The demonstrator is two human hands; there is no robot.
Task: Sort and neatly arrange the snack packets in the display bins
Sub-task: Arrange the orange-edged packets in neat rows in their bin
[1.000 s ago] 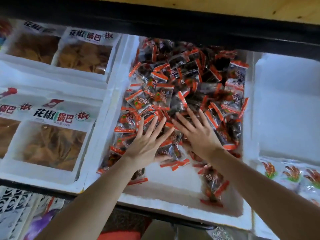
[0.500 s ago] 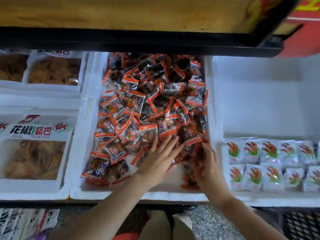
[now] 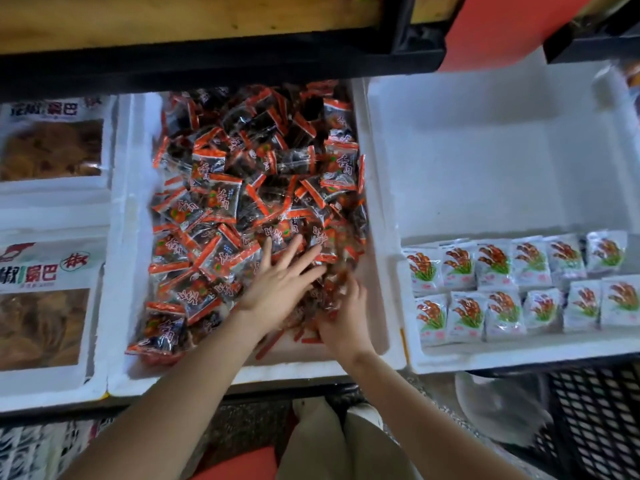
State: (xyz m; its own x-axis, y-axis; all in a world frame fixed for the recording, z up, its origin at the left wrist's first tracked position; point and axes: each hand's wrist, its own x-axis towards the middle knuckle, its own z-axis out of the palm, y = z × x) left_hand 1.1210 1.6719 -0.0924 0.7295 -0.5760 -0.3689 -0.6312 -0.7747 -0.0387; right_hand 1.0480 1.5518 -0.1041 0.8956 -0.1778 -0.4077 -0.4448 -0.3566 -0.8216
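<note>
A white foam bin (image 3: 375, 216) in the middle holds a heap of small dark snack packets with orange-red ends (image 3: 242, 188). My left hand (image 3: 280, 285) lies flat on the near part of the heap, fingers straight and spread toward the right. My right hand (image 3: 343, 313) is in the bin's near right corner, fingers curled round a bunch of those packets; the fingertips are blurred and partly hidden by them.
To the right, a second foam bin (image 3: 485, 150) has two rows of small white packets (image 3: 512, 289) along its near side. Left bins hold large bags of yellow crisps (image 3: 45, 306). A black shelf edge (image 3: 207, 64) overhangs the back. A black crate (image 3: 595, 420) sits lower right.
The view has swung right and down. Both hands moved toward the near right corner of the middle bin; my right hand went from flat on the packets to scooping a bunch.
</note>
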